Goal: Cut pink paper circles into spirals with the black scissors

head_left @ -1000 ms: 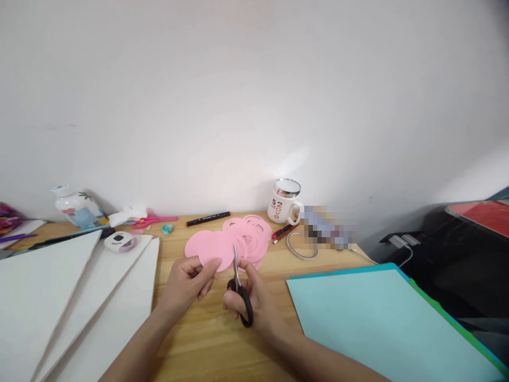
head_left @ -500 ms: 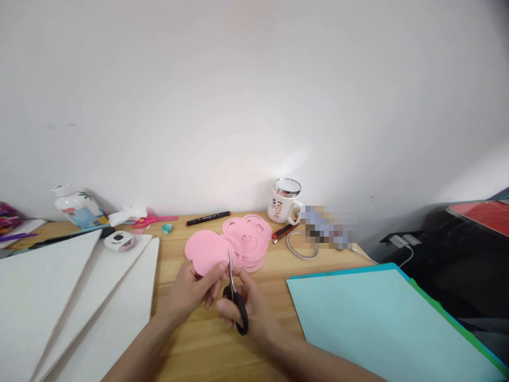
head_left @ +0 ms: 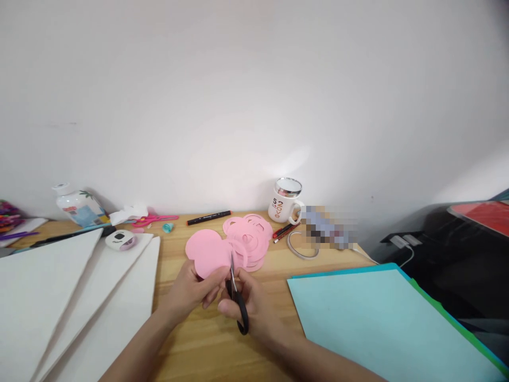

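Observation:
My left hand (head_left: 198, 286) pinches the lower edge of a pink paper cutout (head_left: 209, 252) with rounded lobes. In my right hand (head_left: 250, 305) is a pair of black-handled scissors (head_left: 240, 313), its blades pointing away from me at the cutout's right side. A curved strip of pink paper hangs at the blades. Just behind lies a pile of pink paper pieces (head_left: 254, 239), some with holes cut in them. The fingertips of my right hand are partly hidden behind the scissors.
White boards (head_left: 131, 297) cover the left, with a small white device (head_left: 120, 240) on top. Along the wall are a bottle (head_left: 81, 208), pink scissors (head_left: 157, 218), a black marker (head_left: 209, 217) and a mug (head_left: 284, 204). Light blue sheets (head_left: 369, 318) lie at the right.
The scissor blades have come closer together and shifted slightly right along the cutout's edge. The curved pink strip beside them stands out more. Both hands otherwise keep their holds.

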The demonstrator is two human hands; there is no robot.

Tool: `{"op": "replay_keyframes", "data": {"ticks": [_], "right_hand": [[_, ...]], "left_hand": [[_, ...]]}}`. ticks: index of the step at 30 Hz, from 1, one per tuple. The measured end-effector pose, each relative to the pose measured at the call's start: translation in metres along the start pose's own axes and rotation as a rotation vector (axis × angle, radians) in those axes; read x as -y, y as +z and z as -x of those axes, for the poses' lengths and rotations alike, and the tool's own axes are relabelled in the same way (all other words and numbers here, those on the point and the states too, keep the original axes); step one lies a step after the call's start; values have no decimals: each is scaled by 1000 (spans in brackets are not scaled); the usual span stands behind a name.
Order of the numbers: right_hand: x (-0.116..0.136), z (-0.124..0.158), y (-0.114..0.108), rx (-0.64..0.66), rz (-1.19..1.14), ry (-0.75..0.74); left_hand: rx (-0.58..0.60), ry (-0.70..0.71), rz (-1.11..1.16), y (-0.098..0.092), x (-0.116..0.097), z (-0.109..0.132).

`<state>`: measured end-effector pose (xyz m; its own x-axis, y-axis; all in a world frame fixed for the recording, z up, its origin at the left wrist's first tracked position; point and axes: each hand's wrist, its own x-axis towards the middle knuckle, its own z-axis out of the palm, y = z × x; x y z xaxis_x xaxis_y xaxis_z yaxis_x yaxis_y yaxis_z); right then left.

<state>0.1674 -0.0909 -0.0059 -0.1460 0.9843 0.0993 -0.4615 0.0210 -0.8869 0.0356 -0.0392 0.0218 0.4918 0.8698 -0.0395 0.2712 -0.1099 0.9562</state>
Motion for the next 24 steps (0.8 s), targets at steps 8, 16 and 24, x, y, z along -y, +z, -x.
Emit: {"op": "replay_keyframes", "data": {"ticks": [8,16,24], "right_hand": [[-2,0,-1,-44,76,64],[-2,2,0,-56,109,67],[-4,2,-2,-43,89,44]], "left_hand": [[-19,15,96,0,-3,-1],[-19,8,106,-2,-4,-1],[-62,-25,102,4,-5,-1]]}}
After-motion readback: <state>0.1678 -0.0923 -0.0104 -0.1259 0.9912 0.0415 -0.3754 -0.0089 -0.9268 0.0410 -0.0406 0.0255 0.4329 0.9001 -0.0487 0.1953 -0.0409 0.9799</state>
